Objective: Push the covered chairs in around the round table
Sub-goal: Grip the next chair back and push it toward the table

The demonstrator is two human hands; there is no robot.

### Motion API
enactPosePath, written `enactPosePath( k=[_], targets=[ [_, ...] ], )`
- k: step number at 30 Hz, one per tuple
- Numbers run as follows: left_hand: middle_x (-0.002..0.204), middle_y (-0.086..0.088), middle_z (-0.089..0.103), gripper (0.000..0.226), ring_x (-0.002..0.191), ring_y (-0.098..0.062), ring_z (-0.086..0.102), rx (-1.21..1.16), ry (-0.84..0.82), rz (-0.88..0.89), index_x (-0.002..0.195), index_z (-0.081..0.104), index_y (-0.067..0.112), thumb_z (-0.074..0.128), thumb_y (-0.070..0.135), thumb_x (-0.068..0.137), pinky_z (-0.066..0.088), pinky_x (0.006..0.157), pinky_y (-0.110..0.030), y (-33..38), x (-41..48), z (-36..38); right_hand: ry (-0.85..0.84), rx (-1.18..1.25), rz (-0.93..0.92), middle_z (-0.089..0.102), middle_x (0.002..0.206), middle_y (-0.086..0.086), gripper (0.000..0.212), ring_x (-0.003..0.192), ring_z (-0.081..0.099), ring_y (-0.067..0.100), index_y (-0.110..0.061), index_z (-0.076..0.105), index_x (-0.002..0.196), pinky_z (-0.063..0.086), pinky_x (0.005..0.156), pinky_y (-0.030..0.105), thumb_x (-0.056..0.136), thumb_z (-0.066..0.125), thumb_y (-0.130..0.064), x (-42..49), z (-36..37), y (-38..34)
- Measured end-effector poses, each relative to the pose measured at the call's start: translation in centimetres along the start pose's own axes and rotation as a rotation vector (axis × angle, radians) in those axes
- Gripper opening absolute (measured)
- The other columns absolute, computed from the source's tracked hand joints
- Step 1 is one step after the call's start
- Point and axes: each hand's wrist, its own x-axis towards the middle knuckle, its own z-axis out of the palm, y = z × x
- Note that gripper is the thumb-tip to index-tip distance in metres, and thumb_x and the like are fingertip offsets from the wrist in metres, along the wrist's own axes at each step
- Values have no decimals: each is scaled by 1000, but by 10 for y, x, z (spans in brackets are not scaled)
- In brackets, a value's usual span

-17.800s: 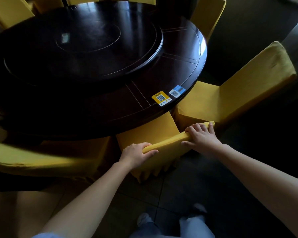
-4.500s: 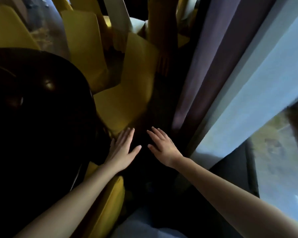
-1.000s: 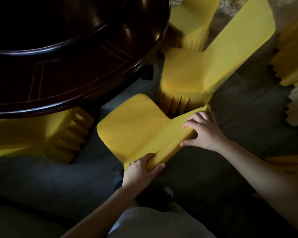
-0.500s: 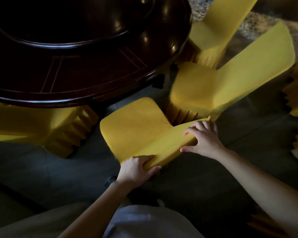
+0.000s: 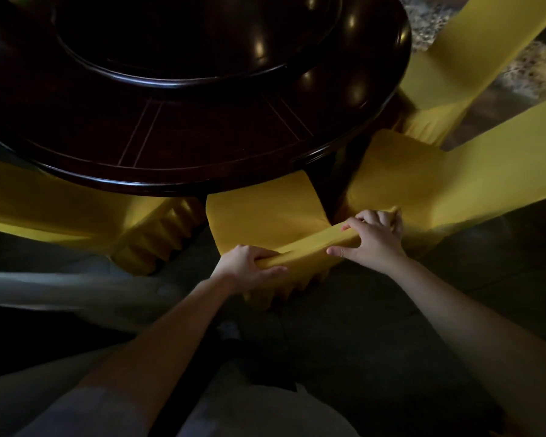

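The dark round table (image 5: 202, 127) fills the top of the view, glossy, with a raised round centre disc (image 5: 199, 36) catching small glints of light. Yellow-covered chairs ring its near edge: one at the left (image 5: 60, 212) with its pleated skirt showing, one at the right (image 5: 438, 184) with its back angled away, another beyond it at the upper right (image 5: 473, 52). Dead centre is the held chair (image 5: 265, 216), its seat partly tucked under the table's rim, the front edge hidden beneath the dark wood. Both hands are on the top of its backrest. The left hand (image 5: 249, 266) is wrapped over the left end, fingers curled over the cloth, thumb lying along the near side. The right hand (image 5: 372, 238) grips the right end, fingers bent over the top close together, thumb stretched out along the fabric toward the left. Below, dim floor tiles (image 5: 375, 326) and pale clothing (image 5: 265, 411).
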Motion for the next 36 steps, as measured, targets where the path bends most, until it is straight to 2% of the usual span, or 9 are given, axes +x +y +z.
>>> enactPosePath(
  k=[9, 17, 26, 31, 36],
  targets=[
    [118, 7, 65, 61, 103, -13, 60, 0, 25, -27, 120, 62, 35, 59, 71, 71, 53, 82, -29, -21, 53, -45, -2, 40, 47, 38, 129, -2, 64, 128, 23, 28, -40, 53, 109, 1, 113, 59, 64, 46, -84, 60, -10, -24],
    [113, 8, 66, 71, 97, -11, 61, -97, -66, -45, 120, 62, 34, 56, 79, 64, 55, 80, -31, -28, 91, -70, -106, 25, 73, 36, 133, -2, 64, 131, 21, 27, -39, 52, 113, -1, 113, 57, 66, 50, -82, 105, -30, -31],
    [123, 8, 62, 68, 107, -13, 58, -97, -112, 13, 124, 59, 34, 56, 75, 70, 52, 87, -32, -30, 103, -75, -142, 52, 99, 36, 137, -4, 66, 133, 18, 27, -39, 53, 117, -2, 113, 56, 65, 52, -81, 112, -38, -31],
    [125, 7, 59, 69, 108, -13, 56, -83, -162, 35, 129, 54, 36, 54, 75, 72, 51, 88, -32, -32, 105, -79, -152, 81, 128, 28, 147, -5, 68, 143, 2, 23, -38, 49, 122, -5, 114, 57, 68, 52, -79, 110, -36, -35],
    [127, 5, 57, 74, 110, -16, 55, -75, -284, 29, 131, 50, 39, 51, 79, 69, 49, 92, -35, -34, 111, -85, -73, 144, 188, 9, 157, -1, 71, 144, -16, 24, -32, 34, 138, 6, 116, 56, 80, 48, -70, 92, -24, -50]
  ],
)
